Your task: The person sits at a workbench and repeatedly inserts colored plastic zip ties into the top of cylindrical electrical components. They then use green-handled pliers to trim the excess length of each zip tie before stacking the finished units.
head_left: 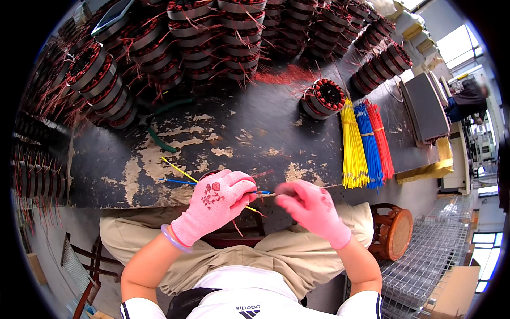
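My left hand (pixel 212 201), in a pink glove with dark red marks, is closed over a yellow wire (pixel 178 169) and a blue wire (pixel 180 182) at the table's near edge. Both wires stick out on either side of its fingers. Behind the knuckles a bit of a dark round part shows; most of it is hidden. Thin dark red wires (pixel 263 174) reach out beyond the fingertips. My right hand (pixel 313 210), also pink-gloved, is just right of the blue wire's end. Its fingers are curled and smeared by motion, so whether they grip anything is unclear.
Bundles of yellow wires (pixel 353 151), blue wires (pixel 367 143) and red wires (pixel 379 138) lie at the right on the worn black table (pixel 255 127). A short stator stack (pixel 323 99) stands beside them. Tall stator stacks (pixel 194 37) crowd the back. Green-handled pliers (pixel 159 139) lie left.
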Available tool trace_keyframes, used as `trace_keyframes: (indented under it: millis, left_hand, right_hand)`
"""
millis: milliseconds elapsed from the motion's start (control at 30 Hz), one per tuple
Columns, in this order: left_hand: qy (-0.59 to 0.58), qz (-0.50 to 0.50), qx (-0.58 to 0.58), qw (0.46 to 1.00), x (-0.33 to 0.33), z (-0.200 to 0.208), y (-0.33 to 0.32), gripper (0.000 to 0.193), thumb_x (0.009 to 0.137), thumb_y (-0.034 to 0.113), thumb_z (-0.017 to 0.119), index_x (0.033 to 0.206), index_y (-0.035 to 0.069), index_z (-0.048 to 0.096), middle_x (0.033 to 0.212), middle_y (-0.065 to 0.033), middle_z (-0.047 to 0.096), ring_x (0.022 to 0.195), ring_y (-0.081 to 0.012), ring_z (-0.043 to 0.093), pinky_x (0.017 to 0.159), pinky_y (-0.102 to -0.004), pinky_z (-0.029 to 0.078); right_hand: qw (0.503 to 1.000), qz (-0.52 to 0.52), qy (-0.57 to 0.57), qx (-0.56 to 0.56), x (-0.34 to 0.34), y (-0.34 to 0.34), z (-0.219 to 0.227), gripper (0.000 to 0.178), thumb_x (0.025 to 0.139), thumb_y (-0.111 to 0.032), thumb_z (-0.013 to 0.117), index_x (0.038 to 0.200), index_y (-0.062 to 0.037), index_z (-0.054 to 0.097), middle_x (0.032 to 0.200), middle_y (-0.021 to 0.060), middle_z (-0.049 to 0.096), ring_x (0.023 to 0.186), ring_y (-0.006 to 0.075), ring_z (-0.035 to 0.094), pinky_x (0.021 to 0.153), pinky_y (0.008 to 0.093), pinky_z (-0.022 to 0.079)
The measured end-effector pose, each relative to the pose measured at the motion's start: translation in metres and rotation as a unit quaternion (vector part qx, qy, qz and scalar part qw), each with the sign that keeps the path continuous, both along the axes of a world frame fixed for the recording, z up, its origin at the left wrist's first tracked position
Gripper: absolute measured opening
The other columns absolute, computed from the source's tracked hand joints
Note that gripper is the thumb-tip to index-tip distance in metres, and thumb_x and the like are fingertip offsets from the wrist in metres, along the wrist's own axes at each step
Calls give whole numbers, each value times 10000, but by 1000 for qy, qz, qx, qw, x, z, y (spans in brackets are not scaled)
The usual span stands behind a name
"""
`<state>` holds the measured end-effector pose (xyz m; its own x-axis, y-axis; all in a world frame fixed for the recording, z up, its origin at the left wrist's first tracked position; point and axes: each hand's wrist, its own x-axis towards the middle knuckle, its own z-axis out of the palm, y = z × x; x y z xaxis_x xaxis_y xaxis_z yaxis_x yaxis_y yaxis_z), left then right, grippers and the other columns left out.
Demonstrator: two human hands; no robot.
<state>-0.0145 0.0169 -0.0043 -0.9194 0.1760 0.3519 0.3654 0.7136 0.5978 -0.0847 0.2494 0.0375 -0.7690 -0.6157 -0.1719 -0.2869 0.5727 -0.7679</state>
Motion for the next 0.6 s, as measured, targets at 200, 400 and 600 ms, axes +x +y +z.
trace_keyframes:
  millis: [200,400,600]
  left_hand:
    - [1,-4,-30,1000,1,3,0,172,799,141,783,936,134,679,942,-10,677,808,-243,647,706,-381,544]
    - [7,-1,-10,1000,1,3,-1,208,776,101,796,953,116,688,968,-18,700,758,-265,634,672,-376,531]
    - [4,18,-24,1000,2,2,0,180,802,142,780,956,131,687,958,-9,683,810,-243,645,708,-377,544]
  right_hand:
    - [985,66,154,-36,-4,-24,-21,174,905,-216,729,923,-61,654,858,109,666,781,338,666,690,410,522]
    - [965,48,231,115,-9,27,-15,222,856,-242,795,779,-85,657,743,98,638,691,317,657,624,421,523]
    - [912,102,397,-14,-2,-26,-30,256,841,-356,770,891,-138,645,858,19,642,783,236,664,686,395,522]
